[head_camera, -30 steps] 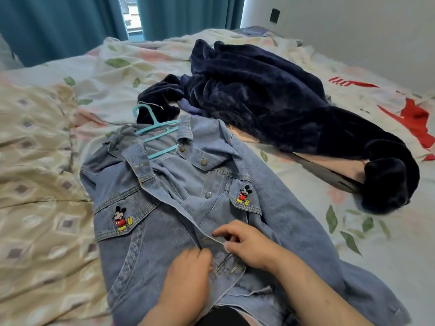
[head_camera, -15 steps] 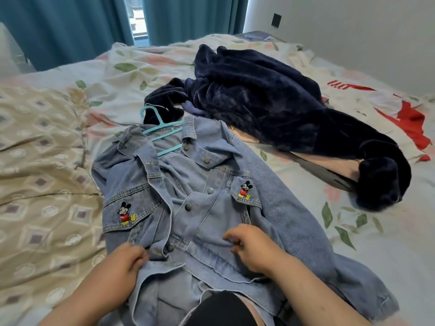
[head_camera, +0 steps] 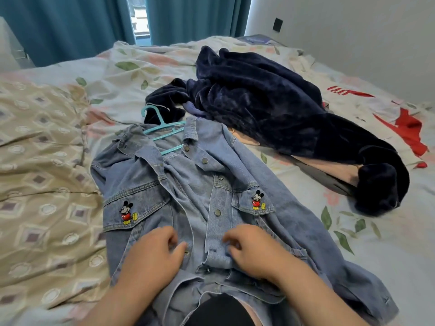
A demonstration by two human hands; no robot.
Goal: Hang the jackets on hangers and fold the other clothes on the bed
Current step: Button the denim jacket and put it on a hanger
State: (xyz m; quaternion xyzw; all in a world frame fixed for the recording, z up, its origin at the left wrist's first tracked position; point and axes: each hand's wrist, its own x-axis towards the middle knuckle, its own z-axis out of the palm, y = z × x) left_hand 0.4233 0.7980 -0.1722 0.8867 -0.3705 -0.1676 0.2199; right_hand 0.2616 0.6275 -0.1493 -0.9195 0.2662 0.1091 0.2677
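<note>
**On the bed (head_camera: pixel 388 255), a denim jacket (head_camera: pixel 235 184) lies face up on its teal hanger (head_camera: pixel 162 128)**

Right under the fingers, low on the jacket's front, the two panels come together. The right hand (head_camera: pixel 254 252) has its fingers curled tight, pinching the buttoned strip so that the cloth bunches at the thumb. The left hand (head_camera: pixel 153 257) sits just across the gap on the other panel. Its fingers are bent down onto the denim and its thumb tip is beside a metal button. From where I stand I can't tell whether any cloth is caught in it.

Beyond the fingertips the front gapes open up to the collar, where the hanger's hook pokes out onto the sheet. Two cartoon mouse patches (head_camera: pixel 127 211) sit on the chest pockets, one beyond each hand. Past the collar and toward the right hand's side, a navy plush garment (head_camera: pixel 270 109) lies heaped, one dark end just beside the hook. Out past the left hand's knuckles spreads a beige patterned quilt (head_camera: pixel 42 184).
</note>
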